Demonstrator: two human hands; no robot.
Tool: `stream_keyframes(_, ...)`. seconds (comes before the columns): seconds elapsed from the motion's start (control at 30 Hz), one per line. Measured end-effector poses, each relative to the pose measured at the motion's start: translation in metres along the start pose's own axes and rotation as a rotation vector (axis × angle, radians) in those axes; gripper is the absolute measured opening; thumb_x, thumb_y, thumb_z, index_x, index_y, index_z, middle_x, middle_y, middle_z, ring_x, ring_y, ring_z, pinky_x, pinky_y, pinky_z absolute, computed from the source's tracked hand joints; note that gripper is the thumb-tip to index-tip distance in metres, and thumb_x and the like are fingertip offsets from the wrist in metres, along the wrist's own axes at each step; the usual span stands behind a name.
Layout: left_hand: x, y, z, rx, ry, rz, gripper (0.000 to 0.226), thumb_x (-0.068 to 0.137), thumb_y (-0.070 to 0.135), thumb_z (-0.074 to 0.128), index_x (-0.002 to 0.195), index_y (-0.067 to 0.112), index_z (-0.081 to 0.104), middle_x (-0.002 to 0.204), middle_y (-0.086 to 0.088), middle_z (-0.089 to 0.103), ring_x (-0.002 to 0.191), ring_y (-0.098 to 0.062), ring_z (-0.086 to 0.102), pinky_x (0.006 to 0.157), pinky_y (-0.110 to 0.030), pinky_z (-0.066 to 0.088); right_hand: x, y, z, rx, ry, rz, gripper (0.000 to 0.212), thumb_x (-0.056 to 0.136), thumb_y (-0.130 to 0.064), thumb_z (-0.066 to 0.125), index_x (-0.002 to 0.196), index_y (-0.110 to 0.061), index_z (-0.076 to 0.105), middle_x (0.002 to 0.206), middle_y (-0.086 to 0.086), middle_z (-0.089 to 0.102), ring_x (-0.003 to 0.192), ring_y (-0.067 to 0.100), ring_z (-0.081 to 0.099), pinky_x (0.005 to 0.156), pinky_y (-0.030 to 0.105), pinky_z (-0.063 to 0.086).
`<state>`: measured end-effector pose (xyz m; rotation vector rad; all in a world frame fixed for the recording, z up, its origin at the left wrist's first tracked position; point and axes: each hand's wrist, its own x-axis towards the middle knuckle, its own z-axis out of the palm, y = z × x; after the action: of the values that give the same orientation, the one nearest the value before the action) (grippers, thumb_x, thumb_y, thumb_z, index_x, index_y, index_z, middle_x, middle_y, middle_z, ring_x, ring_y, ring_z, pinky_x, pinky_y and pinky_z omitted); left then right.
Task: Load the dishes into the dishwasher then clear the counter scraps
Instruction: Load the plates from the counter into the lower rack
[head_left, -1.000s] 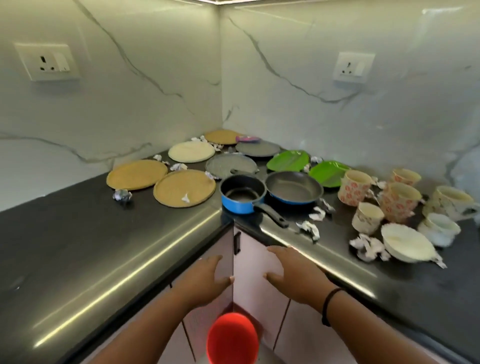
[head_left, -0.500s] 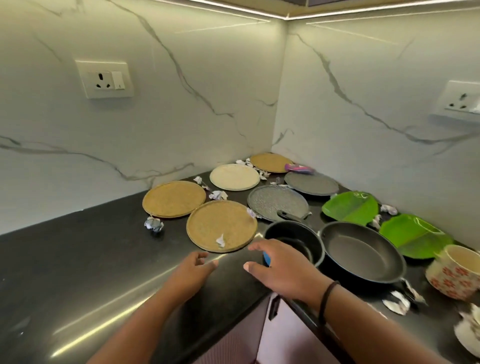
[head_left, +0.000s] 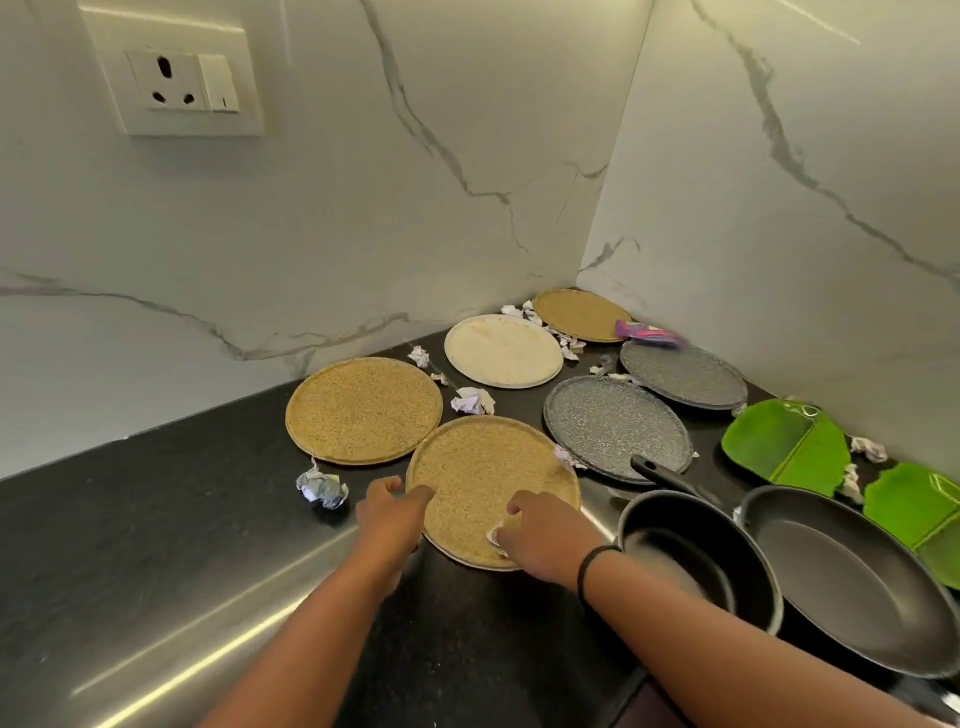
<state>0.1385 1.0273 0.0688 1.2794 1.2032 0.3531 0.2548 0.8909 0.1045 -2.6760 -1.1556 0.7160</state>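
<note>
Both hands (head_left: 389, 514) now at tan plate (head_left: 483, 467)

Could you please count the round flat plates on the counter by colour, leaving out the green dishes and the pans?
Tan speckled plates: 3 (nearest one, left one, corner one)
Grey speckled plates: 2 (nearer, farther)
Cream plate: 1
Total: 6

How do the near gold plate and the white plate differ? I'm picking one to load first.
The gold plate is speckled tan, nearest, with both hands at its rim and a paper scrap on it. The white plate is plain cream, farther back, untouched, with nothing on it. Both are round and lie flat.
</note>
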Motion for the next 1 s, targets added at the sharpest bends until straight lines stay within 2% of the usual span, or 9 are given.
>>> stream_keyframes(0.13, 0.012, 0.000, 0.005, -0.169, 0.015, -0.059, 0.065, 0.085, 0.030, 0.066, 0.139, 0.014, 0.033, 0.122, -0.008, 0.050, 0.104, -0.024, 0.053, 0.095, -0.043, 0.048, 0.008, -0.005, 0.010, -0.156, 0.040, 0.002, 0.042, 0.092, -0.045, 0.047, 0.124, -0.018, 0.051, 0.123, 0.008, 0.050, 0.109, 0.030, 0.055, 0.086, 0.034, 0.044)
stream_keyframes(0.27, 0.014, 0.006, 0.010, -0.278, -0.017, -0.107, 0.065, 0.085, 0.028, 0.068, 0.139, 0.014, 0.033, 0.118, -0.017, 0.058, 0.086, -0.023, 0.058, 0.076, -0.035, 0.050, 0.008, -0.008, 0.014, -0.192, 0.092, -0.031, 0.031, 0.095, -0.041, 0.044, 0.119, -0.022, 0.054, 0.120, 0.006, 0.050, 0.103, 0.030, 0.058, 0.083, 0.034, 0.045)
stream_keyframes(0.37, 0.020, 0.007, 0.010, -0.256, -0.016, -0.126, 0.072, 0.083, 0.027, 0.072, 0.141, 0.009, 0.033, 0.131, -0.024, 0.053, 0.110, -0.036, 0.059, 0.091, -0.044, 0.049, 0.011, -0.007, 0.015, -0.175, 0.116, -0.066, 0.024, 0.097, -0.039, 0.044, 0.112, -0.024, 0.055, 0.115, 0.004, 0.051, 0.097, 0.029, 0.060, 0.077, 0.033, 0.046)
stream_keyframes(0.43, 0.023, 0.010, 0.008, -0.284, -0.004, -0.147, 0.054, 0.084, 0.022, 0.072, 0.128, 0.003, 0.049, 0.117, -0.017, 0.059, 0.090, -0.025, 0.060, 0.081, -0.034, 0.048, 0.011, -0.004, 0.013, -0.152, 0.129, -0.078, 0.021, 0.097, -0.038, 0.044, 0.108, -0.025, 0.056, 0.111, 0.003, 0.051, 0.093, 0.027, 0.060, 0.075, 0.032, 0.047)
stream_keyframes(0.5, 0.023, 0.014, 0.007, -0.286, -0.024, -0.145, 0.015, 0.085, 0.017, 0.070, 0.095, 0.007, 0.064, 0.093, -0.010, 0.063, 0.072, -0.016, 0.055, 0.071, -0.028, 0.043, 0.010, 0.001, 0.011, -0.122, 0.134, -0.093, 0.019, 0.096, -0.039, 0.046, 0.105, -0.025, 0.056, 0.107, 0.000, 0.052, 0.090, 0.024, 0.060, 0.074, 0.031, 0.048)
stream_keyframes(0.57, 0.023, 0.015, 0.006, -0.298, -0.026, -0.136, 0.007, 0.088, 0.011, 0.065, 0.081, 0.010, 0.063, 0.085, -0.008, 0.064, 0.071, -0.015, 0.056, 0.068, -0.027, 0.042, 0.012, 0.007, 0.002, -0.057, 0.123, -0.100, 0.015, 0.094, -0.040, 0.050, 0.097, -0.027, 0.058, 0.098, -0.005, 0.056, 0.085, 0.016, 0.059, 0.070, 0.029, 0.046)
stream_keyframes(0.7, 0.018, 0.013, -0.001, -0.397, -0.051, -0.158, 0.005, 0.092, 0.006, 0.058, 0.094, 0.009, 0.061, 0.089, -0.011, 0.067, 0.078, -0.023, 0.063, 0.062, -0.032, 0.050, 0.030, 0.026, -0.027, 0.076, 0.174, -0.049, 0.014, 0.092, -0.038, 0.055, 0.088, -0.026, 0.061, 0.082, -0.010, 0.061, 0.075, 0.008, 0.058, 0.069, 0.026, 0.049)
stream_keyframes(0.83, 0.007, 0.010, -0.010, -0.452, -0.074, -0.146, 0.011, 0.092, 0.005, 0.056, 0.102, 0.004, 0.061, 0.092, -0.014, 0.068, 0.078, -0.024, 0.065, 0.056, -0.035, 0.054, 0.059, 0.046, -0.051, 0.050, 0.244, 0.005, 0.013, 0.093, -0.034, 0.056, 0.087, -0.023, 0.060, 0.087, -0.004, 0.064, 0.080, 0.013, 0.059, 0.074, 0.031, 0.049)
stream_keyframes(1.0, -0.010, 0.013, -0.025, -0.474, -0.065, -0.098, 0.009, 0.092, 0.003, 0.056, 0.099, 0.003, 0.061, 0.090, -0.013, 0.069, 0.078, -0.024, 0.066, 0.053, -0.032, 0.057, 0.079, 0.048, -0.056, -0.013, 0.202, -0.013, 0.010, 0.092, -0.023, 0.056, 0.087, -0.018, 0.063, 0.087, 0.000, 0.066, 0.080, 0.016, 0.060, 0.063, 0.026, 0.042)
